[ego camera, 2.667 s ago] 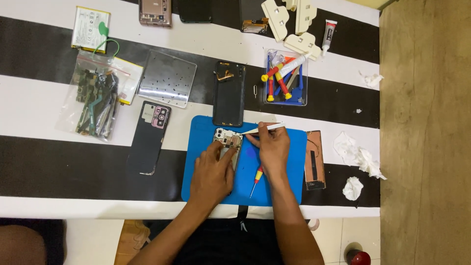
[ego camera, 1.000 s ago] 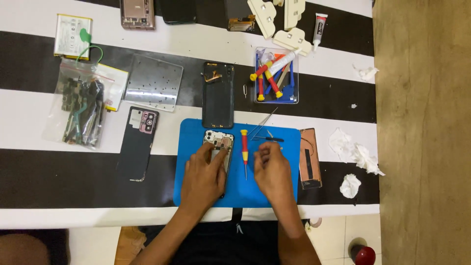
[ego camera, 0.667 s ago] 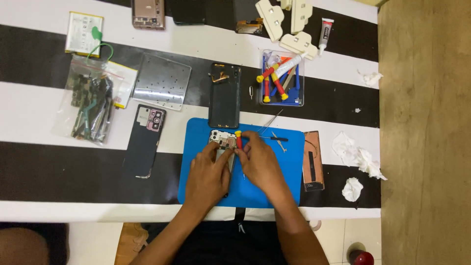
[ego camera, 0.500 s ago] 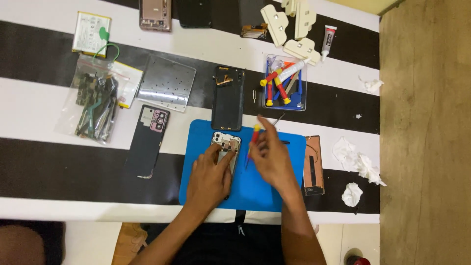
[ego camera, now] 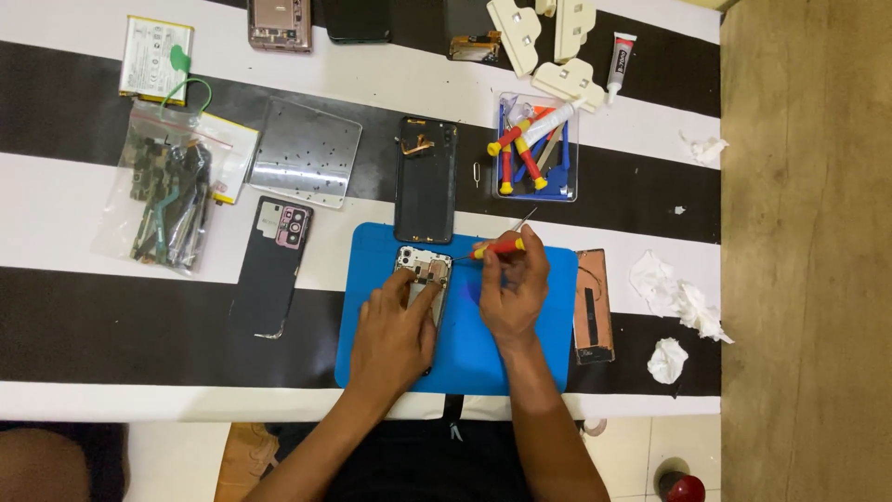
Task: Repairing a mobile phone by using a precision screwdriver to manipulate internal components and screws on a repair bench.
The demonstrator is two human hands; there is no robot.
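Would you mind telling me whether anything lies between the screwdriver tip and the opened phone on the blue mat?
Nothing visible does. The right hand holds the screwdriver with its tip at the opened phone, which the left hand steadies from below.

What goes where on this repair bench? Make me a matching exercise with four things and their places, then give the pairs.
Things:
1. opened phone
2. small screwdriver
3. clear tray of tools
4. bag of parts

Places:
A. on the table's left side, beside the metal plate
B. on the blue mat, under the left hand
C. in the right hand, tip towards the phone
D. beyond the mat, right of the black back cover

Pairs: 1-B, 2-C, 3-D, 4-A
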